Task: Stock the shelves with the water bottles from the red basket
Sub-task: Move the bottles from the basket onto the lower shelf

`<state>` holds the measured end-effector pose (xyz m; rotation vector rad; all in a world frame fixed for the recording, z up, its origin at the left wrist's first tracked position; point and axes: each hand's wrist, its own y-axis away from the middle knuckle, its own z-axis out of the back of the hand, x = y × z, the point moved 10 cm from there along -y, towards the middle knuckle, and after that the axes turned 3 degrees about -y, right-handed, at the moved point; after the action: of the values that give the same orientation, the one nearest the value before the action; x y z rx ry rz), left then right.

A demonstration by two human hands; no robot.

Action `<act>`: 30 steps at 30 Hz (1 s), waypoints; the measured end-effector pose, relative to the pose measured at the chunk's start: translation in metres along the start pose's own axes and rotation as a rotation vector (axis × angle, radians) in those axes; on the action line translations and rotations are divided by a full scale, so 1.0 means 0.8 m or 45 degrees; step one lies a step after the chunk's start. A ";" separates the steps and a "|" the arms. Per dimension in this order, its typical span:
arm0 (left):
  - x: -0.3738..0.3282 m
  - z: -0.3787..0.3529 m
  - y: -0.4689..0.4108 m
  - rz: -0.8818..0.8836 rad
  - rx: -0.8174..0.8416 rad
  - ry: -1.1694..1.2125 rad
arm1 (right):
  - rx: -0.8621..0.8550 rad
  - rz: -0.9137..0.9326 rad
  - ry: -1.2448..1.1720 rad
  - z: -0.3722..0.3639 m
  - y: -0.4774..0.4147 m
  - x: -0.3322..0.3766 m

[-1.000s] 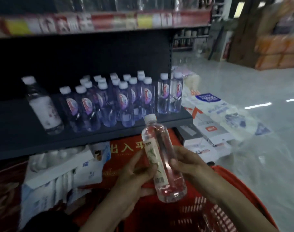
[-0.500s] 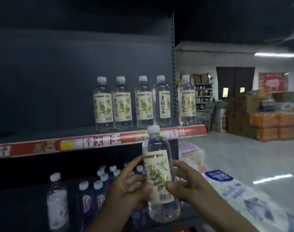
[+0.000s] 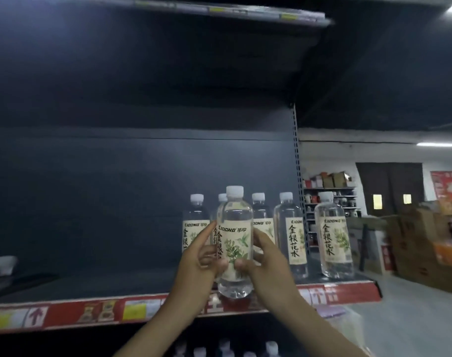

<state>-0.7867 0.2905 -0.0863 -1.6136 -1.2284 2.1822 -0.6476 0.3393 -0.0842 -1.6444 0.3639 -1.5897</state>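
Dark grey shelf (image 3: 104, 284) with a red price strip (image 3: 65, 315), five labelled water bottles (image 3: 294, 235) standing in a row at its right end.
Held upright at the shelf's front edge, just before that row: a sixth bottle (image 3: 236, 228), white cap up, gripped low on both sides by left hand (image 3: 194, 266) and right hand (image 3: 268, 264), fingers (image 3: 206, 234) curled round its label.

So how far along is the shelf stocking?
Done: five bottles stand at the right end of the red-edged shelf. In hand: the left hand and right hand grip a sixth bottle upright at the shelf's front edge, not yet set down. Left: placing it; the basket is out of view, so the remaining count is unknown.
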 end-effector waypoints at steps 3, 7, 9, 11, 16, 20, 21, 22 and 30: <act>0.007 0.000 -0.020 0.019 0.002 0.022 | -0.017 -0.002 0.024 -0.011 -0.018 -0.009; 0.029 -0.001 -0.032 0.047 -0.030 -0.058 | -0.021 -0.021 0.104 -0.018 -0.029 -0.026; 0.029 0.002 -0.033 0.002 -0.076 -0.183 | -0.038 -0.001 0.170 -0.019 -0.032 -0.028; 0.029 0.003 -0.030 -0.048 -0.104 -0.307 | -0.120 0.055 0.361 -0.013 -0.032 -0.026; 0.032 0.000 -0.017 -0.176 -0.121 -0.499 | -0.097 0.158 0.656 -0.025 -0.021 -0.027; 0.028 -0.009 -0.019 -0.264 -0.123 -0.616 | -0.062 0.146 0.673 -0.028 -0.027 -0.039; 0.028 -0.012 -0.019 -0.268 -0.117 -0.636 | -0.060 0.141 0.684 -0.028 -0.028 -0.041; 0.029 -0.015 -0.020 -0.264 -0.105 -0.630 | -0.058 0.135 0.698 -0.028 -0.029 -0.044; 0.041 -0.029 -0.010 0.011 -0.009 -0.542 | -0.033 0.097 0.775 -0.030 -0.028 -0.048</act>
<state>-0.7832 0.3262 -0.1062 -1.1889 -1.3274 2.6173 -0.6833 0.3719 -0.0982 -1.1149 0.7489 -2.0088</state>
